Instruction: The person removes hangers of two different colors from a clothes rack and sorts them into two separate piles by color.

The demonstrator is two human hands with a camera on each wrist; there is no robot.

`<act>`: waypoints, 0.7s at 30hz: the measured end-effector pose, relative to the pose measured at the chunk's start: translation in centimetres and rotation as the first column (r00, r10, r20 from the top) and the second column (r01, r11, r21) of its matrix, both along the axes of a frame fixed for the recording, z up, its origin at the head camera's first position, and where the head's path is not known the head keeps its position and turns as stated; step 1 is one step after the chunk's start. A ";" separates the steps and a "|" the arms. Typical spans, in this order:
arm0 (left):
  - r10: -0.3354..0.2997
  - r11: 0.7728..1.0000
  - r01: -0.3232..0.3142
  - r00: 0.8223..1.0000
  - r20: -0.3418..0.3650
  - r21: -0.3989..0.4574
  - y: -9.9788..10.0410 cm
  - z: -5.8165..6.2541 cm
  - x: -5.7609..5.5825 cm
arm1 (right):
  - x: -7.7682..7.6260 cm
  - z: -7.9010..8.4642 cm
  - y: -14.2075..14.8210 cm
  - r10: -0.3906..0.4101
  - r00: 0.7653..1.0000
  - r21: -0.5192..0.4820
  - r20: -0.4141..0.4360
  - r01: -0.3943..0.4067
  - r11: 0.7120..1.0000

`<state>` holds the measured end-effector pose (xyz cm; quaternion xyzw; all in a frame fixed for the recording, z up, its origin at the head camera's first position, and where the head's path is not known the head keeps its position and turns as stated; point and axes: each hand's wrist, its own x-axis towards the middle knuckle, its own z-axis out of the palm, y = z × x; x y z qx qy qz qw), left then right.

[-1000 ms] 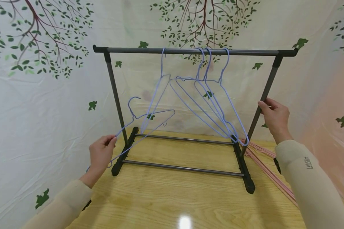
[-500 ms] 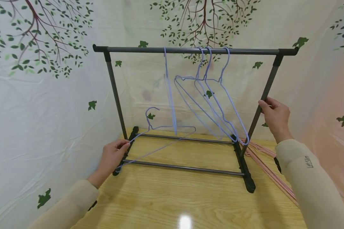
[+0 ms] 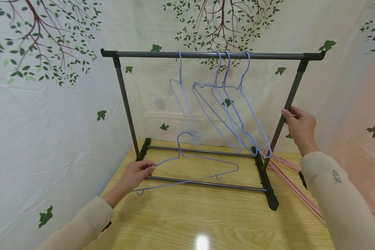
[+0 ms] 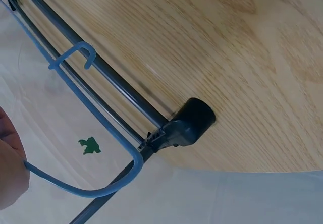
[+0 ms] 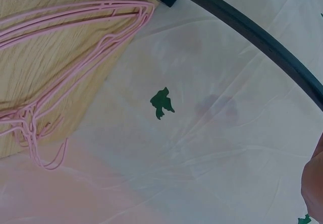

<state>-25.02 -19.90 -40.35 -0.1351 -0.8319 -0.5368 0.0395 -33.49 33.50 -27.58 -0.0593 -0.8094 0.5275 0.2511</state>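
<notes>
My left hand (image 3: 136, 176) pinches the left shoulder of a blue wire hanger (image 3: 210, 158), which is tilted low in front of the rack with its hook upward. In the left wrist view that hanger (image 4: 96, 110) shows a rounded corner and a small inner hook. My right hand (image 3: 301, 129) grips the right upright of the black garment rack (image 3: 279, 130). Several blue hangers hang from the top bar (image 3: 197, 55). One of them (image 3: 181, 83) hangs apart to the left and is blurred; the rest cluster right of the middle.
Several pink hangers (image 3: 295, 192) lie in a bundle on the wooden table (image 3: 187, 215), right of the rack. The rack's lower bars (image 3: 237, 186) cross the space in front of the left hand. A leaf-patterned cloth (image 3: 65, 139) stands behind and beside the table.
My left hand has moved right and down with the blue hanger, whose hook is now lower. The separate hanging one swings on the bar. The right hand stays on the upright.
</notes>
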 end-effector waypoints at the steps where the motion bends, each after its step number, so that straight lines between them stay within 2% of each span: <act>1: -0.017 1.000 0.017 1.000 0.011 -0.006 0.1 0.0 0.0 | 0.0 0.0 0.0 0.001 1.000 -0.002 0.000 -0.001 1.000; 5: -0.097 0.995 0.098 0.995 0.029 -0.028 0.3 -0.1 0.3 | 0.0 0.0 -0.1 -0.001 1.000 -0.006 0.009 0.001 1.000; 11: -0.201 0.978 0.204 0.977 0.075 -0.032 0.4 -0.6 0.5 | 0.0 0.0 -0.1 -0.013 1.000 0.000 0.026 0.013 1.000; 21: -0.305 0.952 0.305 0.931 0.200 0.031 1.2 -1.9 0.4 | -0.2 -0.1 -0.2 -0.034 0.999 0.020 0.037 0.033 0.999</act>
